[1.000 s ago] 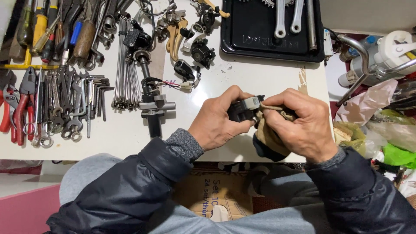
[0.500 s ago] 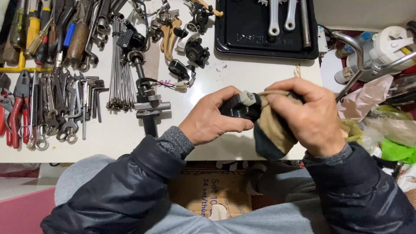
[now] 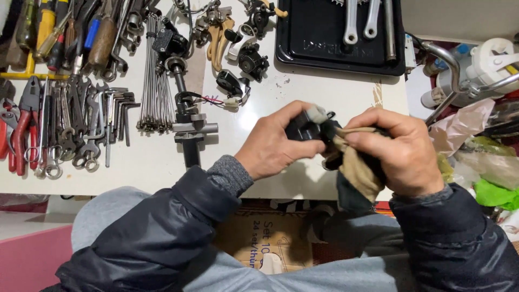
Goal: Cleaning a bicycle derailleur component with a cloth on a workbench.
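Note:
My left hand (image 3: 273, 146) grips a small black part (image 3: 307, 128) with a pale plug end, held over the front edge of the white table (image 3: 303, 103). My right hand (image 3: 403, 151) presses a tan and dark cloth (image 3: 357, 176) against that part from the right; the cloth hangs down below my fingers. Much of the black part is hidden by both hands.
Left on the table lie pliers (image 3: 21, 127), wrenches, hex keys (image 3: 121, 108), a bundle of spokes (image 3: 154, 81) and a black shaft assembly (image 3: 186, 127). A black tray (image 3: 303, 48) with metal cranks sits at the back. Handlebars (image 3: 459, 70) and plastic bags crowd the right. A cardboard box (image 3: 265, 243) rests below.
Both hands and the black part have shifted slightly up and right. The cloth has worked further round the part between my right fingers.

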